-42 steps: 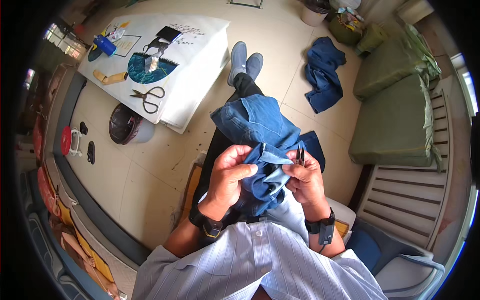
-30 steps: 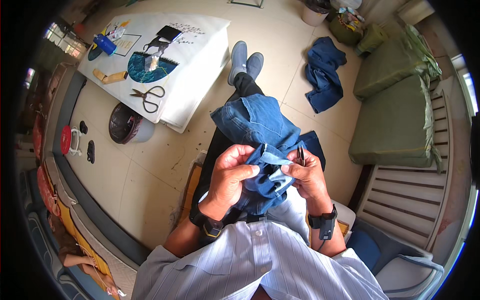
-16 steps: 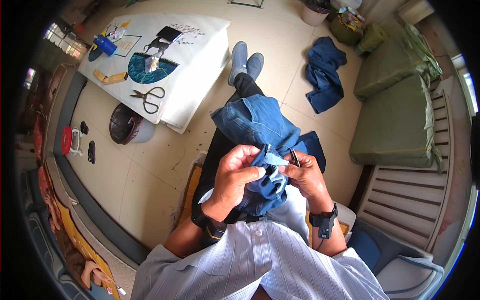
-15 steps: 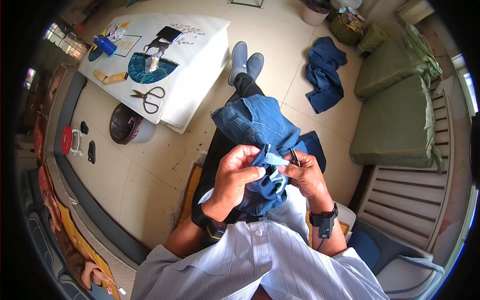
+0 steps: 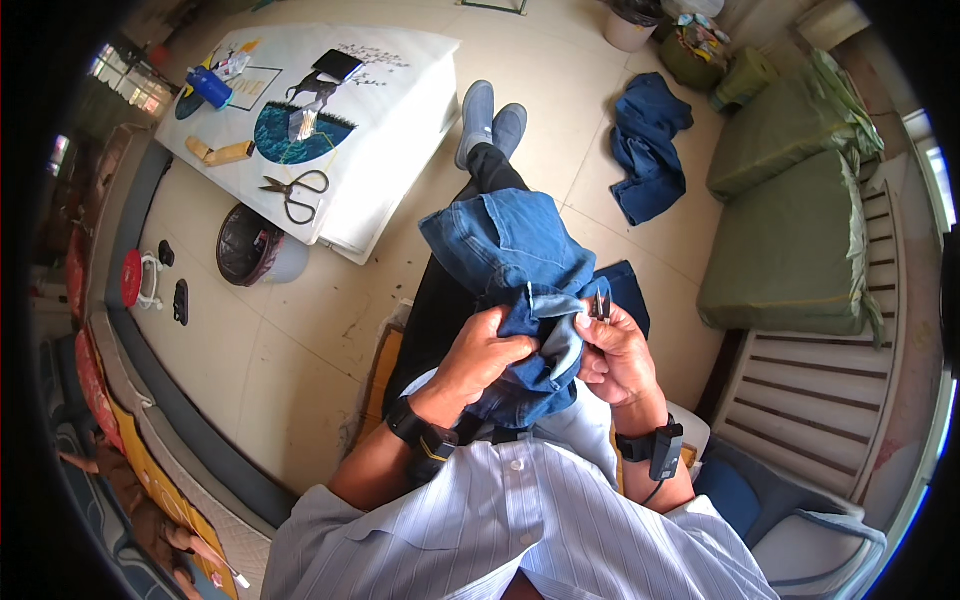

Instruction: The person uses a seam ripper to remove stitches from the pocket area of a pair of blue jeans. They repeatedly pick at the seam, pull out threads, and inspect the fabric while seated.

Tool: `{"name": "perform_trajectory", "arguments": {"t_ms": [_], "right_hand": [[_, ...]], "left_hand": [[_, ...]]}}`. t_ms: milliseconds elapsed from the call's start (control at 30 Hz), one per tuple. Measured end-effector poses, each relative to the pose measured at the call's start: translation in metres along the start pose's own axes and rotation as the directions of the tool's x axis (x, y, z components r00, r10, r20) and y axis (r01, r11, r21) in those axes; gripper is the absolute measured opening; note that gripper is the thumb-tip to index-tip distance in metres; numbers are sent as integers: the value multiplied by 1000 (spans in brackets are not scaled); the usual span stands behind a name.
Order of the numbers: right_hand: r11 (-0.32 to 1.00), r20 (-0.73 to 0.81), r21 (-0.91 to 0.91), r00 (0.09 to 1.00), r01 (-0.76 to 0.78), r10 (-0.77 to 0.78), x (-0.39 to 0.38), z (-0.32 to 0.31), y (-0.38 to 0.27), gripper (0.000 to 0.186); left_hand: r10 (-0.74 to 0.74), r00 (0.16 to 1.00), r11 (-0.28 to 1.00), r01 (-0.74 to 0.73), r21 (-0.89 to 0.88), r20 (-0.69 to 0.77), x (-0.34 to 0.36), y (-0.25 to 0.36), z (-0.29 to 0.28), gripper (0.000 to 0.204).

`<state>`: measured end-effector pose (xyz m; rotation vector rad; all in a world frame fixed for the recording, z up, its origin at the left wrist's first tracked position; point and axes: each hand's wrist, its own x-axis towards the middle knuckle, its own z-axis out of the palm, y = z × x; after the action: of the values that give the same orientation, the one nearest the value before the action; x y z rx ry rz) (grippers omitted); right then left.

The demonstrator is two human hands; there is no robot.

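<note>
A pair of blue jeans (image 5: 515, 240) lies bunched over my lap and crossed legs. My left hand (image 5: 488, 350) grips its gathered cloth, thumb on top. My right hand (image 5: 617, 355) pinches a pale, turned-out edge of the same denim between thumb and fingers. Tucked in that right hand is a small pair of thread snips (image 5: 600, 306), blades pointing up and away from me. The snips' handle end is hidden by my fingers. Between both hands the cloth folds open, showing its lighter inner side.
On the white-covered table (image 5: 400, 130) at far left lie black-handled scissors (image 5: 297, 195), a blue bottle (image 5: 209, 88) and a dark flat case (image 5: 338, 66). A waste bin (image 5: 250, 250) stands beneath. More denim (image 5: 648, 145) lies on the floor, left of green cushions (image 5: 790, 240).
My right hand has moved slightly right and turned, drawing the denim edge aside and showing the snips' blades more. My left hand has shifted slightly down, its thumb now flatter on the cloth.
</note>
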<state>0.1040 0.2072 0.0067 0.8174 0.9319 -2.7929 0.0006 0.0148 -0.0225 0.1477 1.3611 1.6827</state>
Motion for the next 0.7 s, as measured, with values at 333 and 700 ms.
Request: {"name": "perform_trajectory", "arguments": {"t_ms": [333,700], "right_hand": [[309,-85,-950,921,40,-380,-1,6,12,20],[974,-104,-23,968,226,-228,6,-14,6,14]], "left_hand": [[209,956,967,-234,-105,-207,-2,-7,18,12],[116,990,730,-139,-670,-79,-13,6,17,10]]}}
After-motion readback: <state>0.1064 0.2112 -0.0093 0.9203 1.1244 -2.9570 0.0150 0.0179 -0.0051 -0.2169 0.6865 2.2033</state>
